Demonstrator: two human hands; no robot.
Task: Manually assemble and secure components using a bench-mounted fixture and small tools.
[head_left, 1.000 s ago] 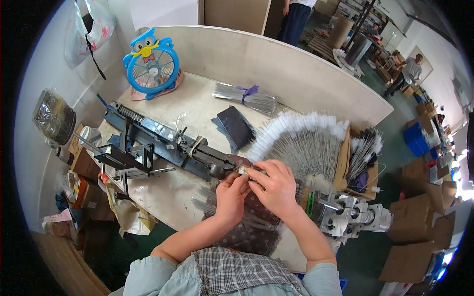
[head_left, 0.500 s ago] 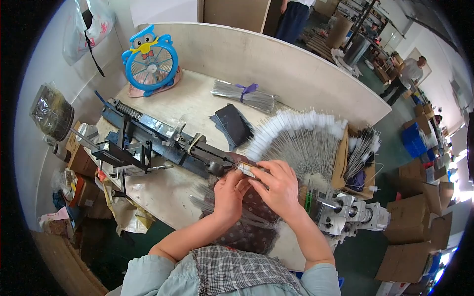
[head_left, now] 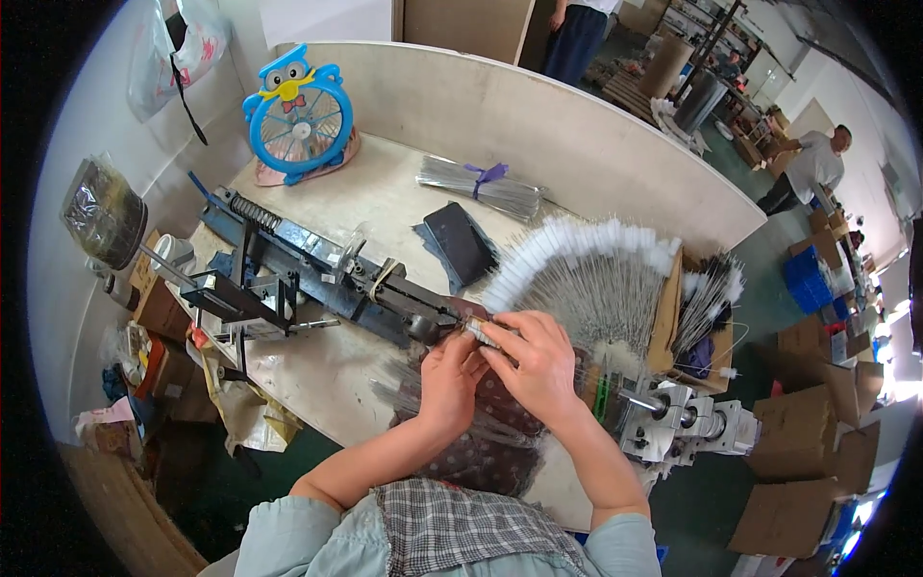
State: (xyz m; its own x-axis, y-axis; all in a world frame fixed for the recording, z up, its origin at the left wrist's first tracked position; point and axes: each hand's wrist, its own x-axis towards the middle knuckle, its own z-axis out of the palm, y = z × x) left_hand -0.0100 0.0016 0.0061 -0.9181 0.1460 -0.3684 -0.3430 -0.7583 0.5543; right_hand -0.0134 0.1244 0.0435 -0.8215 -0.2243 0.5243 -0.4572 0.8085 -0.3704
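My right hand (head_left: 536,363) is closed, thumb and fingers pinching a small white ribbed piece (head_left: 480,333) at the near end of a long black metal bench machine (head_left: 361,288). Close beside it, my left hand (head_left: 448,383) is closed too, its fingertips gathered just under the machine's end. What those fingertips hold, if anything, is hidden. Beneath both hands lies a dark dotted cloth (head_left: 481,460) with thin wires (head_left: 409,396) across it. To the right, many white-tipped wire brushes (head_left: 586,269) are fanned out on the table.
A blue owl-shaped fan (head_left: 301,130), a tied wire bundle (head_left: 481,186) and a black phone (head_left: 456,244) sit farther back. At right are a metal shaft fixture (head_left: 687,421) and a cardboard box (head_left: 663,313) of brushes. A curved partition (head_left: 577,135) edges the table; two people stand beyond.
The view has shifted slightly. My hands stay at the machine's end, and the white piece shows a little differently between the fingers. The person at far right has changed posture.
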